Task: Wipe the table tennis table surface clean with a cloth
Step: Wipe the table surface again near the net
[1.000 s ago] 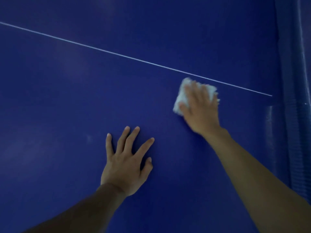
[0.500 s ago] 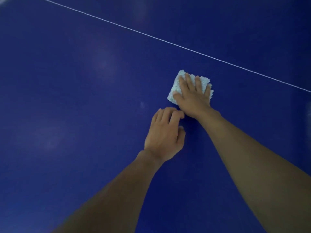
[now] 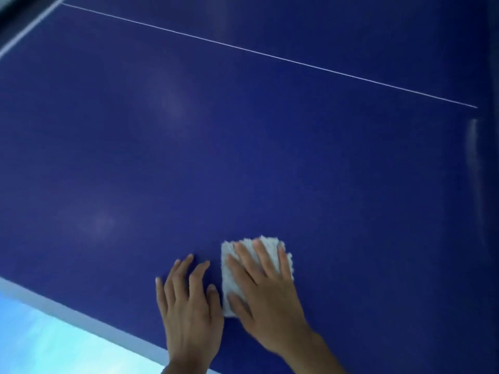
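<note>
A dark blue table tennis table [image 3: 243, 147] fills the view, crossed by a thin white centre line [image 3: 270, 56]. A small folded white cloth [image 3: 229, 268] lies flat on it near the front edge. My right hand [image 3: 266, 292] presses down on the cloth with straight, spread fingers and covers most of it. My left hand [image 3: 189, 306] rests flat on the bare surface just left of the cloth, fingers straight, thumb almost touching the cloth's edge.
The table's near edge with its white border [image 3: 81, 317] runs diagonally at lower left, with pale light-blue floor [image 3: 40, 344] beyond it. A white edge line [image 3: 24, 31] shows at the top left corner. The net [image 3: 488, 157] runs along the right side.
Both hands and the cloth have come back toward the near edge of the table. My left hand, curled half a second ago, now lies flat with fingers straight.
</note>
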